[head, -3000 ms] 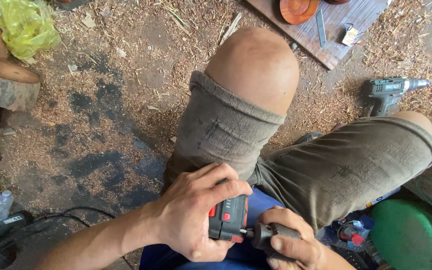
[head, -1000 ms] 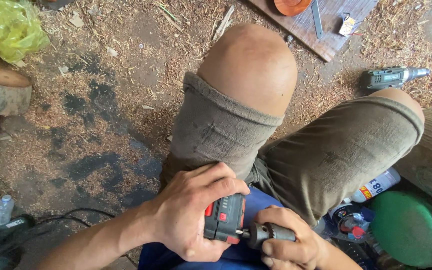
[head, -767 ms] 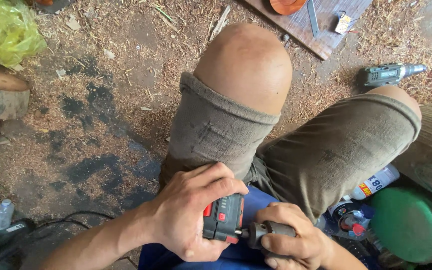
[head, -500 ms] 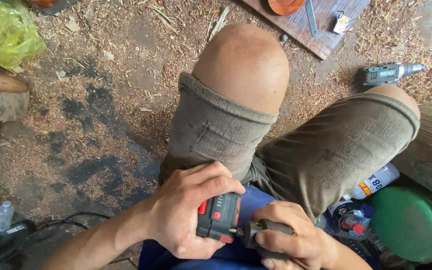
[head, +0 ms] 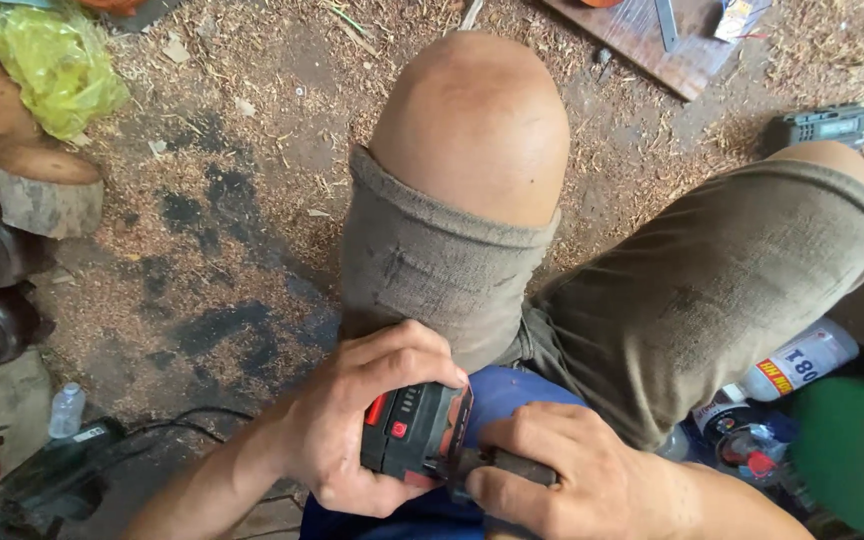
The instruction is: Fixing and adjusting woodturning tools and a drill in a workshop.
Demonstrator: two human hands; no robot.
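Observation:
My left hand (head: 352,430) wraps around a black and red battery pack (head: 412,440), low in the head view, just in front of my lap. My right hand (head: 572,480) grips the dark handle of the tool (head: 497,465) that the pack meets. Both hands are closed on these parts and sit close together over a blue surface (head: 512,395). My knees in olive shorts (head: 432,270) rise above the hands. Most of the tool body is hidden under my fingers.
A sawdust-covered dirt floor (head: 222,200) spreads to the left. A cordless drill (head: 837,122) lies at upper right near a wooden board (head: 642,40). A white bottle (head: 797,365) and a green round object (head: 857,455) sit at right. Logs (head: 22,160) and a yellow bag (head: 52,65) lie at left.
The view has drifted slightly; my hands stay clamped on the battery pack and tool handle, shifting a little lower and left in the picture.

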